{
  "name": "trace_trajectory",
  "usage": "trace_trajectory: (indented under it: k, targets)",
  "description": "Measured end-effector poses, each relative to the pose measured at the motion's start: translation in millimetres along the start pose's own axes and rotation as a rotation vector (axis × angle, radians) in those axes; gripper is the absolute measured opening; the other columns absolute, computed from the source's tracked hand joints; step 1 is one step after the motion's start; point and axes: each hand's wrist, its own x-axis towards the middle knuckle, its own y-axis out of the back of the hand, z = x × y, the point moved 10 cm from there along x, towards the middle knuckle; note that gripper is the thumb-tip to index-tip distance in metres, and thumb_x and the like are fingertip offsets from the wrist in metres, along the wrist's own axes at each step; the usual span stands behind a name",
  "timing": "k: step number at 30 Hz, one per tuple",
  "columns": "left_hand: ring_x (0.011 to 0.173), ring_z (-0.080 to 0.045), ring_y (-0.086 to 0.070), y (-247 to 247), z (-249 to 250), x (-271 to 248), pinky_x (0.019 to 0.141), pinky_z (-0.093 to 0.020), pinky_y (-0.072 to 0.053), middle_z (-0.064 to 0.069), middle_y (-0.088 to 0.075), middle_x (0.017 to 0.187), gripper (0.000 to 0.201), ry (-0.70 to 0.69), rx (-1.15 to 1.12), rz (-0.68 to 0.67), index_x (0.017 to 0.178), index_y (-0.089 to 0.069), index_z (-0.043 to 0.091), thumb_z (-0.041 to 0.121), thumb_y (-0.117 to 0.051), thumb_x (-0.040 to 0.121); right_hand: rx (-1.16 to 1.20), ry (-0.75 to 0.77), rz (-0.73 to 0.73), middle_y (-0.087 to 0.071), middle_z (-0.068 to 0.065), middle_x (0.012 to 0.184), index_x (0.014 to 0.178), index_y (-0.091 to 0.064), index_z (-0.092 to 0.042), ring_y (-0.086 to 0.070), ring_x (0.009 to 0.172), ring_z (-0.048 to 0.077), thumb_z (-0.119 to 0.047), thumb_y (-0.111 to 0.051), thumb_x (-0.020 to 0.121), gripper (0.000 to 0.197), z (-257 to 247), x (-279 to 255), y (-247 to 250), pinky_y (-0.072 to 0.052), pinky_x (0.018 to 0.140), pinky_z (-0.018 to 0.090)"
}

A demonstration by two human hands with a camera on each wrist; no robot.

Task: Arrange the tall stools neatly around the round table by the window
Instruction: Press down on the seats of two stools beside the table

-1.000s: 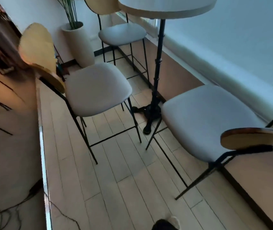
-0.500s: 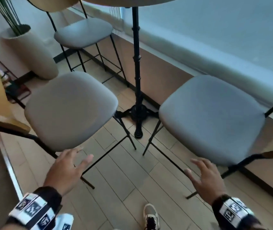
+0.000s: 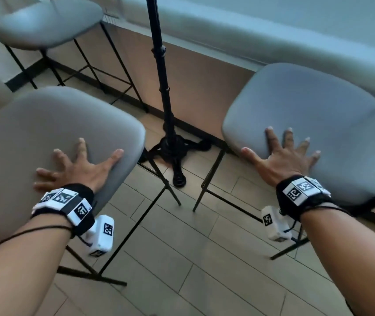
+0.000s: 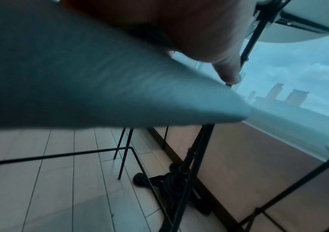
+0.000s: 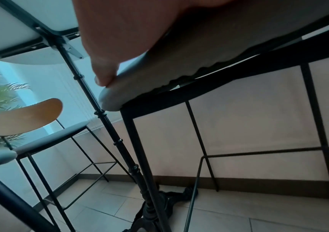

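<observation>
Three stools (image 3: 51,124) — left hand (image 3: 80,166), right hand (image 3: 282,158) each spread flat on one seat

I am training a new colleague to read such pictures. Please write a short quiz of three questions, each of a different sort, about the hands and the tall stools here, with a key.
1. True or false: the left hand lies with spread fingers on the seat of the left stool.
2. What stands on the floor between the left stool and the right stool? A. a potted plant B. the black table pedestal C. a box
3. Fill in: the right hand rests on the right stool's ____.

Key: 1 true; 2 B; 3 seat.
</observation>
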Motion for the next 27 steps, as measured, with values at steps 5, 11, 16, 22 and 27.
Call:
trace_trajectory:
  k: [5,11,16,22,27]
  targets:
    - [0.143,-0.057,0.005,-4.2,-4.9,5.3,0.111,-0.075,0.004,-0.003,0.005,0.166,0.118,-0.020,0.045,0.018,0.149,-0.004,0.053,0.108,-0.023,0.046,-0.025,0.000,0.037,-0.008,0.005,0.166,0.151,-0.009,-0.045,-0.003,0.147,0.049,-0.101,-0.010,0.063,0.104,-1.9,1.9,-1.6,0.001,0.114,0.070]
    - [0.142,-0.059,0.000,-0.4,-4.5,4.9,0.112,-0.075,0.003,-0.006,-0.001,0.166,0.120,-0.032,0.045,0.049,0.150,-0.008,0.050,0.107,-0.025,0.046,-0.014,0.008,0.048,-0.009,0.006,0.166,0.152,-0.011,-0.045,-0.004,0.146,0.049,-0.100,-0.012,0.064,0.103,-14.8,4.3,-1.0,0.000,0.114,0.070]
    - [0.142,-0.059,-0.001,2.1,-2.3,4.5,0.112,-0.075,0.003,-0.008,-0.004,0.166,0.117,-0.037,0.043,0.068,0.150,-0.010,0.049,0.105,-0.028,0.049,-0.008,0.013,0.056,-0.009,0.005,0.166,0.151,-0.011,-0.045,-0.003,0.147,0.049,-0.099,-0.014,0.065,0.102,-30.6,11.3,-2.0,0.001,0.114,0.070]
    - [0.140,-0.062,-0.002,2.9,0.1,8.4,0.109,-0.077,0.003,-0.009,-0.006,0.165,0.118,-0.050,0.044,0.083,0.150,-0.012,0.049,0.106,-0.028,0.048,0.000,0.022,0.067,-0.010,0.005,0.165,0.151,-0.013,-0.046,-0.002,0.147,0.048,-0.099,-0.016,0.066,0.100,-43.6,16.9,-3.1,0.002,0.114,0.070]
    - [0.139,-0.062,-0.003,3.7,0.1,8.4,0.109,-0.078,0.003,-0.010,-0.007,0.164,0.118,-0.049,0.047,0.093,0.150,-0.014,0.049,0.106,-0.028,0.048,0.002,0.020,0.078,-0.011,0.006,0.165,0.150,-0.013,-0.046,-0.002,0.147,0.048,-0.099,-0.015,0.065,0.100,-46.3,18.4,-4.5,0.002,0.114,0.070]
